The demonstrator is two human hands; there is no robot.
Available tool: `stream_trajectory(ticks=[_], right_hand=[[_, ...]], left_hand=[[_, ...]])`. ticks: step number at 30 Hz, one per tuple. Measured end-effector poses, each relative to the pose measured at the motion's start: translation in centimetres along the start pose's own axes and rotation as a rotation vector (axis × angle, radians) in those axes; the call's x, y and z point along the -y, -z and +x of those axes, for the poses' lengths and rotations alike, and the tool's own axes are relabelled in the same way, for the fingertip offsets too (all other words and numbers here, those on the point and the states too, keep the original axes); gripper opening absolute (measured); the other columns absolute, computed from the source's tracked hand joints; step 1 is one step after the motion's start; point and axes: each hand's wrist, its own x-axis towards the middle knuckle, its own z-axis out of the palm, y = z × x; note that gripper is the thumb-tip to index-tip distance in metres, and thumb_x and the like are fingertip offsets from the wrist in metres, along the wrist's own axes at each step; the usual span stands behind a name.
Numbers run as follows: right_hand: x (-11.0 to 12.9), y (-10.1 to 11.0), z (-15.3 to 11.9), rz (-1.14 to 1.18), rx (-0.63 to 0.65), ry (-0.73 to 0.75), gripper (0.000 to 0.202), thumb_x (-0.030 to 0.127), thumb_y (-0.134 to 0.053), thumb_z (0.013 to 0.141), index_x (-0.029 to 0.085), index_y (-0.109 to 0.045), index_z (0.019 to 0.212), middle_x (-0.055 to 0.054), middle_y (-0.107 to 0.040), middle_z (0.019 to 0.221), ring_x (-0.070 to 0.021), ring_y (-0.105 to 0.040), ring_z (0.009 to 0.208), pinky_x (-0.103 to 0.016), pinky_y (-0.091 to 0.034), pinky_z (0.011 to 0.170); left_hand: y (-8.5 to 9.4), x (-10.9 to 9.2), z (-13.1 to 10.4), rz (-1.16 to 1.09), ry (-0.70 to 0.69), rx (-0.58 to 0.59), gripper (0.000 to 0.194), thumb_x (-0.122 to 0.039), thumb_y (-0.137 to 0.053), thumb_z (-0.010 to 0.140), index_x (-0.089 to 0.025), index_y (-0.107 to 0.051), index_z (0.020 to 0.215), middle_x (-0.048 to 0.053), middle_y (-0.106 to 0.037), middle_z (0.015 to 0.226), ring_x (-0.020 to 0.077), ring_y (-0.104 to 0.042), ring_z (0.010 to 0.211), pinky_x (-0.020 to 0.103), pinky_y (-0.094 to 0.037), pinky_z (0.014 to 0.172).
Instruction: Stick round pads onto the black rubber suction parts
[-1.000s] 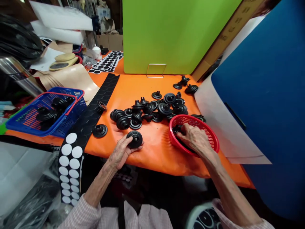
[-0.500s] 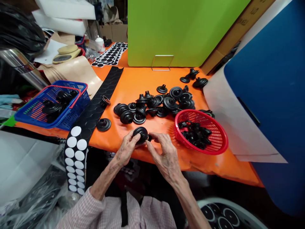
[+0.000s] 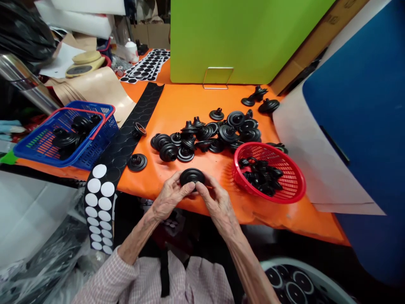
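Between my two hands, just over the table's front edge, is a round black stepped plastic disc (image 3: 191, 175). My left hand (image 3: 170, 195) grips its left side, thumb on the near face. From the right, my right hand (image 3: 217, 202) holds the same disc, its thumb beside the other one. The fingers behind the disc are mostly hidden. A pile of similar black discs with short stems (image 3: 205, 135) lies just beyond. To the right, a red basket (image 3: 292, 185) holds small black plastic parts (image 3: 262, 175). One single black disc (image 3: 137, 162) lies to the left.
A blue basket (image 3: 85, 158) with black discs stands at the left, by a black strip (image 3: 115, 145) with white round stickers hanging over the edge. A green board (image 3: 247, 38) rises behind the orange table (image 3: 177, 99); a blue panel (image 3: 357, 126) stands right.
The disc has turned from sideways, stem to the right, to broad side up and facing away. My right hand has moved from the stem to the disc's right rim.
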Motion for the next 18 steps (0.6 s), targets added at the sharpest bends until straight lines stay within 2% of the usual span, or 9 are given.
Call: stream_trajectory(ticks=[3, 6, 9, 12, 15, 18], right_hand=[[-0.5, -0.5, -0.1, 0.051, 0.015, -0.012, 0.04, 0.052, -0.059, 0.082, 0.02, -0.059, 0.106, -0.008, -0.066, 0.101, -0.0215, -0.062, 0.091, -0.037, -0.051, 0.083], [-0.9, -1.2, -0.4, 0.063, 0.002, 0.014, 0.034, 0.05, -0.057, 0.085, 0.021, -0.057, 0.104, -0.007, -0.065, 0.101, -0.0208, -0.062, 0.092, -0.037, -0.051, 0.084], [-0.9, -1.6, 0.1, 0.087, 0.081, 0.004, 0.035, 0.048, -0.054, 0.088, 0.023, -0.056, 0.111, -0.007, -0.065, 0.109, -0.0205, -0.062, 0.099, -0.036, -0.051, 0.088], [-0.5, -1.9, 2.2, 0.038, 0.114, 0.095, 0.04, 0.047, -0.048, 0.091, 0.022, -0.052, 0.122, -0.007, -0.064, 0.112, -0.0192, -0.065, 0.093, -0.035, -0.054, 0.083], [0.1, -2.7, 5.4, -0.208, 0.004, 0.255, 0.035, 0.042, -0.045, 0.092, 0.018, -0.057, 0.113, -0.01, -0.063, 0.103, -0.0194, -0.063, 0.082, -0.036, -0.053, 0.075], [0.4, -4.1, 8.0, -0.515, -0.165, 0.325, 0.029, 0.036, -0.044, 0.093, 0.014, -0.059, 0.104, -0.014, -0.061, 0.102, -0.0238, -0.06, 0.087, -0.038, -0.05, 0.077]], left_hand=[[-0.1, 0.1, -0.4, 0.053, -0.041, -0.004, 0.037, -0.032, -0.071, 0.077, -0.012, -0.059, 0.106, 0.009, -0.067, 0.104, 0.0198, -0.065, 0.094, 0.031, -0.055, 0.083], [0.0, 0.5, -0.9, 0.127, -0.078, -0.07, 0.035, -0.034, -0.069, 0.079, -0.012, -0.061, 0.105, 0.008, -0.067, 0.101, 0.0186, -0.066, 0.09, 0.029, -0.055, 0.081], [0.6, 0.3, -1.0, 0.166, -0.082, -0.121, 0.037, -0.036, -0.069, 0.079, -0.013, -0.059, 0.108, 0.009, -0.067, 0.104, 0.0179, -0.066, 0.09, 0.029, -0.054, 0.082], [2.2, -1.4, -0.2, 0.236, -0.138, -0.247, 0.048, -0.038, -0.07, 0.076, -0.015, -0.054, 0.114, 0.009, -0.068, 0.107, 0.0184, -0.065, 0.097, 0.029, -0.051, 0.089], [4.3, -4.1, 1.3, 0.45, -0.307, -0.42, 0.053, -0.044, -0.069, 0.075, -0.013, -0.053, 0.115, 0.012, -0.067, 0.11, 0.0209, -0.064, 0.099, 0.033, -0.049, 0.092], [6.5, -6.2, 3.2, 0.75, -0.471, -0.559, 0.056, -0.046, -0.064, 0.079, -0.012, -0.053, 0.122, 0.015, -0.063, 0.118, 0.0236, -0.063, 0.1, 0.038, -0.048, 0.092]])
